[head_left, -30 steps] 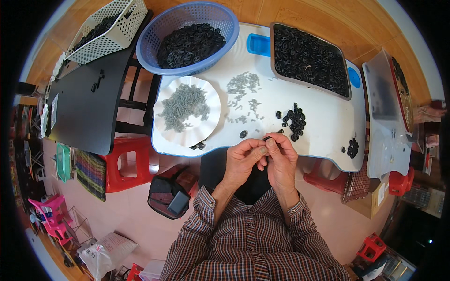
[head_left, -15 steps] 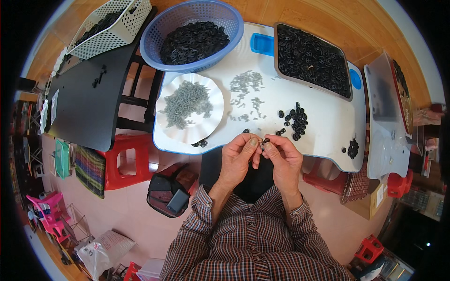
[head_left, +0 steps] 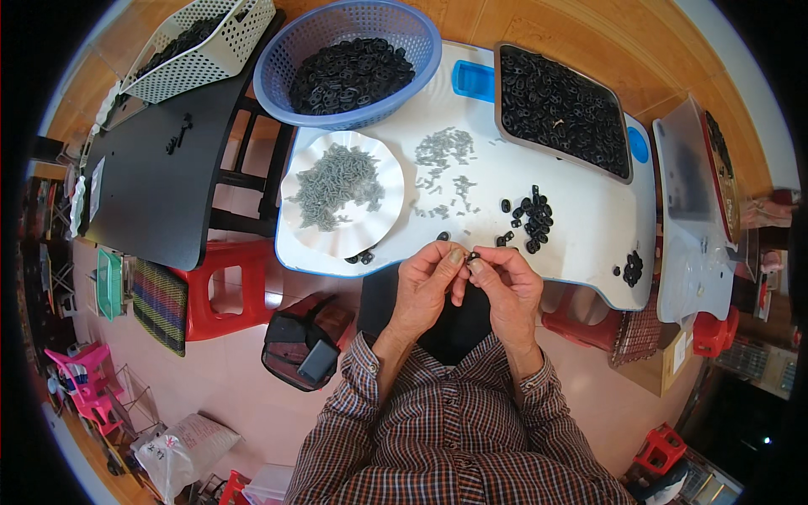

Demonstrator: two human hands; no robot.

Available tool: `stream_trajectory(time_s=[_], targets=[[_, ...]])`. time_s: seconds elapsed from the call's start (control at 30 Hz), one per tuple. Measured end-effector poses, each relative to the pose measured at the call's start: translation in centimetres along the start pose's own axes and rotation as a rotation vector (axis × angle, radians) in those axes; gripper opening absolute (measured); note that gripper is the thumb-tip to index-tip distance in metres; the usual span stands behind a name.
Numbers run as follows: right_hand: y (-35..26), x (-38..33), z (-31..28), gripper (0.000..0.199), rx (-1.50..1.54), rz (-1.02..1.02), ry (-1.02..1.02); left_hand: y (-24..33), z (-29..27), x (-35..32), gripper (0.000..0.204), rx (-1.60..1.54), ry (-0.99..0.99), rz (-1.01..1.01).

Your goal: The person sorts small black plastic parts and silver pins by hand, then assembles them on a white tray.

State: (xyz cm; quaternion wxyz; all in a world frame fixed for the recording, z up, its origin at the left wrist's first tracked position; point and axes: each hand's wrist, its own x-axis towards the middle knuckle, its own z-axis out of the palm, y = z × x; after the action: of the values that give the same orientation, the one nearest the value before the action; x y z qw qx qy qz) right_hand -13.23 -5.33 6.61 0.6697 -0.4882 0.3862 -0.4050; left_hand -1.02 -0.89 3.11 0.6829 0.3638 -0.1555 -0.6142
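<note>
My left hand (head_left: pixel 427 284) and my right hand (head_left: pixel 508 290) meet just off the near edge of the white table (head_left: pixel 581 227), fingertips almost touching. Pinched between the right thumb and fingers is a small black plastic piece (head_left: pixel 473 256). The left thumb and forefinger are pressed together beside it; whatever they grip is too small to make out. Ahead and to the right lies a loose cluster of black oval pieces (head_left: pixel 536 220). Small slim grey pieces (head_left: pixel 444 147) are scattered beyond my hands, and more are heaped on a white wavy-rimmed plate (head_left: pixel 381 220) at left.
A blue basket (head_left: pixel 268 71) and a metal tray (head_left: pixel 566 155), both full of black pieces, stand at the table's far side. A blue dish (head_left: pixel 473 80) sits between them. On the left is a black table (head_left: pixel 160 185) with a white basket (head_left: pixel 215 59); red stools (head_left: pixel 231 324) stand below.
Both hands stay in nearly the same place, still pinched together. The small black piece has shifted slightly at the fingertips. The whole view has moved a little.
</note>
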Motion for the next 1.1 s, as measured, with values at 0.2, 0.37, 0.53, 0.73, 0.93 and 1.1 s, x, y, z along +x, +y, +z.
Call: stream_trajectory(time_s=[0.2, 0.37, 0.53, 0.73, 0.93, 1.1], targets=[[0.0, 0.04, 0.36, 0.015, -0.09, -0.073, 0.001, 0.27, -0.22, -0.13, 0.02, 0.106, 0.008, 0.022], [0.26, 0.21, 0.22, 0.013, -0.47, -0.288, 0.063, 0.83, 0.06, -0.41, 0.018, 0.268, 0.044, 0.064], [0.16, 0.18, 0.33, 0.014, -0.556, -0.365, 0.05, 0.94, -0.05, -0.46, 0.016, 0.391, 0.067, 0.107], [0.03, 0.07, 0.68, 0.014, -0.643, -0.424, 0.034, 0.62, -0.33, -0.4, 0.015, 0.449, 0.048, 0.172], [-0.01, -0.03, 0.44, 0.01, -0.417, -0.269, 0.022, 0.58, 0.07, -0.3, 0.014, 0.263, -0.011, 0.107], [0.39, 0.01, 0.17, 0.01, -0.329, -0.235, 0.041, 0.06, 0.38, -0.12, 0.014, 0.196, -0.002, 0.139]])
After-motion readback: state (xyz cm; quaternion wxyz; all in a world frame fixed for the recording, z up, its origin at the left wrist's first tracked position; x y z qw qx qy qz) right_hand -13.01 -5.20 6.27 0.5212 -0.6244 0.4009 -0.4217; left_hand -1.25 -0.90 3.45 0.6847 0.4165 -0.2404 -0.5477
